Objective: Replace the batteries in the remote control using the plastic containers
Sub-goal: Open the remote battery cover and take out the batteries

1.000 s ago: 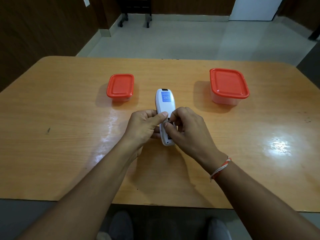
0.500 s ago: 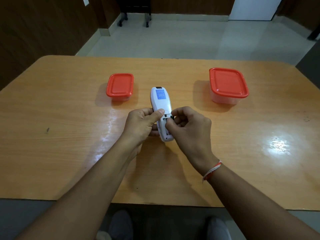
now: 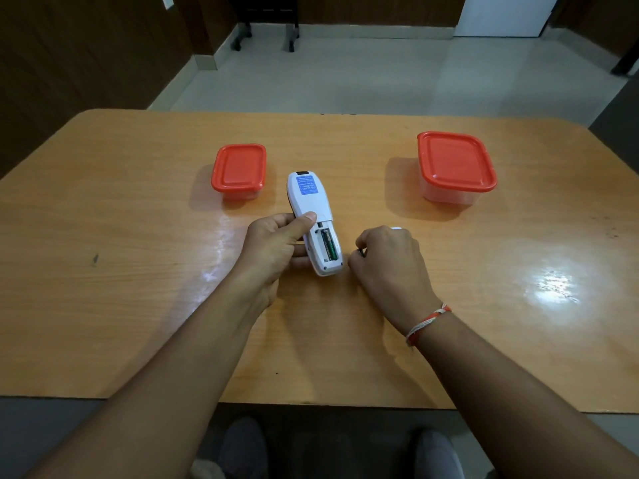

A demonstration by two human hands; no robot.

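Left hand (image 3: 273, 247) grip around remote (image 3: 313, 216), battery (image 3: 329, 244) exposed.

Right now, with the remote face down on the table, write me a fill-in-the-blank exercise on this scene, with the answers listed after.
1. The remote control is held by the ____ hand.
2. With the cover off, the battery compartment shows a ____ battery.
3. Both plastic containers have ____ lids, and both are closed.
4. The larger container stands on the person's ____ side of the table.

Answers: left; green; red; right
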